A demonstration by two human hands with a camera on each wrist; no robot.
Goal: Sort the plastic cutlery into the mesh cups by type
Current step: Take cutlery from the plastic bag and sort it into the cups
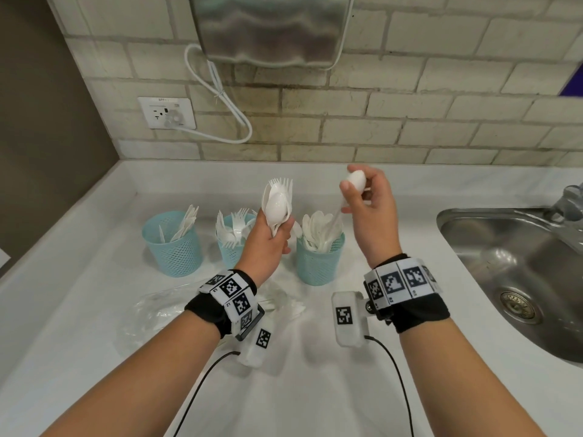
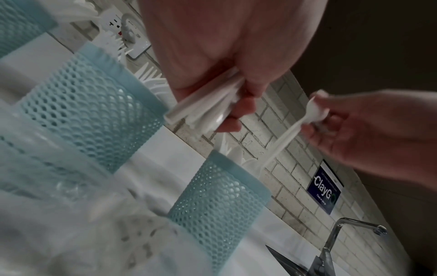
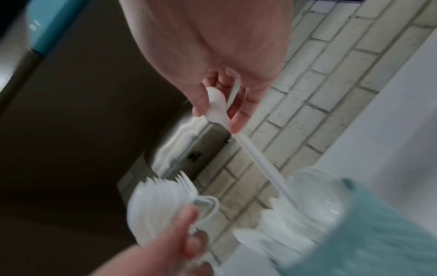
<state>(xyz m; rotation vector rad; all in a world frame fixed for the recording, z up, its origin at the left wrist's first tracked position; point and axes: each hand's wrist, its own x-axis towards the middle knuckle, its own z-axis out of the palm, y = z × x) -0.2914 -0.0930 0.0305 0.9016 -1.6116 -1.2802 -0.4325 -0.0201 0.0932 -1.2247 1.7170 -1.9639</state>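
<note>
Right hand [image 1: 367,203] pinches spoon [image 1: 356,181] bowl, handle seemingly entering right cup [image 1: 320,263].

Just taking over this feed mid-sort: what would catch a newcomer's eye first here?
The left hand grips a raised bundle of white spoons and forks above the counter. The right hand pinches a single spoon by its bowl, handle pointing down into the right mesh cup, already full of spoons. Two more blue cups stand left of it: the middle cup holds forks, the left cup what look like knives.
</note>
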